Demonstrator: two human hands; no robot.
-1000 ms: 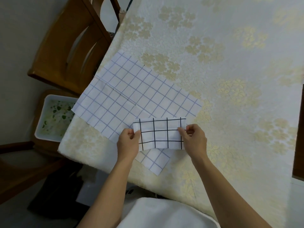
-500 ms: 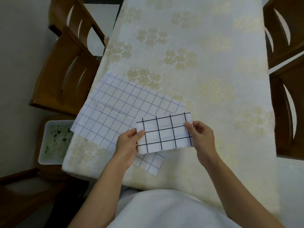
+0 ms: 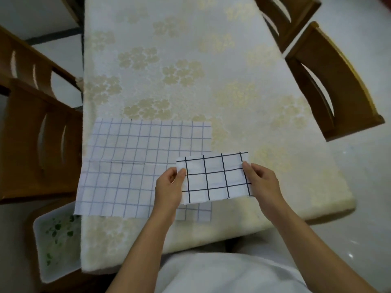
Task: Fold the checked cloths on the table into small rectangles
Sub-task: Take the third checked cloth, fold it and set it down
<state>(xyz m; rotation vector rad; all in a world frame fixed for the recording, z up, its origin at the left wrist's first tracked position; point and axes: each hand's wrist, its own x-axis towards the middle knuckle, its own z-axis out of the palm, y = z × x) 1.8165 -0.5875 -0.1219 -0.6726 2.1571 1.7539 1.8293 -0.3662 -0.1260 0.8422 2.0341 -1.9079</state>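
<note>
Pinching folded black-check cloth (image 3: 215,178) at each end with left hand (image 3: 169,187) and right hand (image 3: 262,182). Just over blue-check cloth (image 3: 131,166) flat on floral tablecloth (image 3: 190,70). Wooden chairs (image 3: 330,81) both sides.

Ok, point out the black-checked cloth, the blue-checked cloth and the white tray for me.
black-checked cloth (image 3: 215,178): head view, middle of the folded piece.
blue-checked cloth (image 3: 131,166): head view, middle of the flat sheet.
white tray (image 3: 60,271): head view, its near wall.

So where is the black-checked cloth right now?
Head view, just right of centre and low: the black-checked cloth is pinched at its ends by the left hand and right hand, over the near right part of the blue-checked cloth.
</note>
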